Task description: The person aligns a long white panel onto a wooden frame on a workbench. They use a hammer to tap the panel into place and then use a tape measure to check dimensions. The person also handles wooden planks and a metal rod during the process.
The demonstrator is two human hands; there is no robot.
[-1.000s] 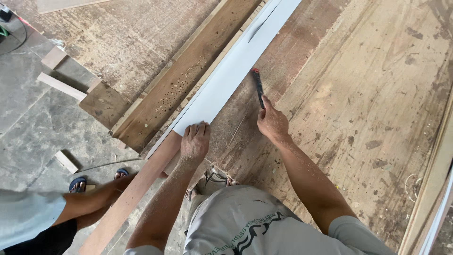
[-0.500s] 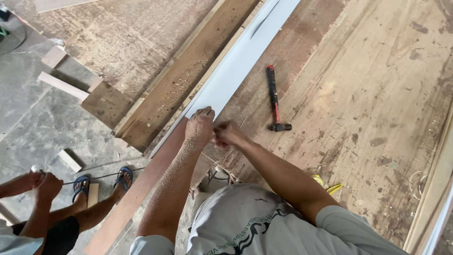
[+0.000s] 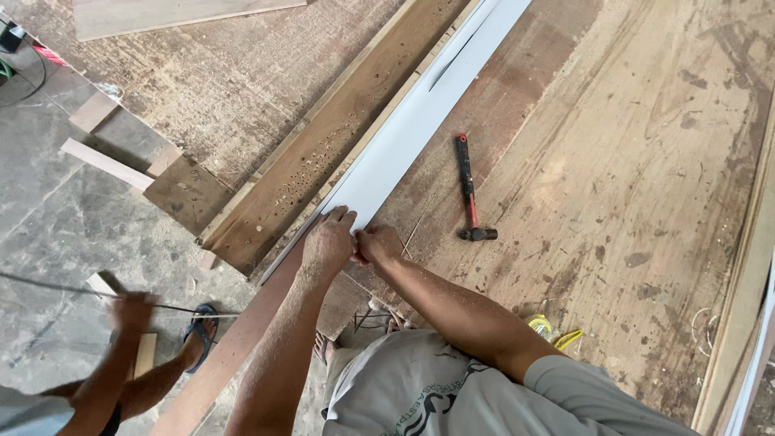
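Observation:
A long white strip (image 3: 420,113) lies diagonally along a wooden plank (image 3: 323,153) on the worn wooden platform (image 3: 630,161). My left hand (image 3: 327,242) rests on the strip's near end, fingers curled over its edge. My right hand (image 3: 379,244) is pressed close beside it at the same end, fingers pinched together; I cannot tell what it pinches. A hammer with a red and black handle (image 3: 467,190) lies loose on the platform to the right, head toward me.
Another person crouches at lower left on the concrete floor, a hand (image 3: 133,311) blurred, holding a thin line. Wood offcuts (image 3: 105,157) lie on the concrete. A board (image 3: 186,12) lies at the top. Something yellow (image 3: 553,331) lies by my elbow.
My right hand put the hammer down on the platform and came over to the strip's near end beside my left hand. The other person's hands shifted at lower left.

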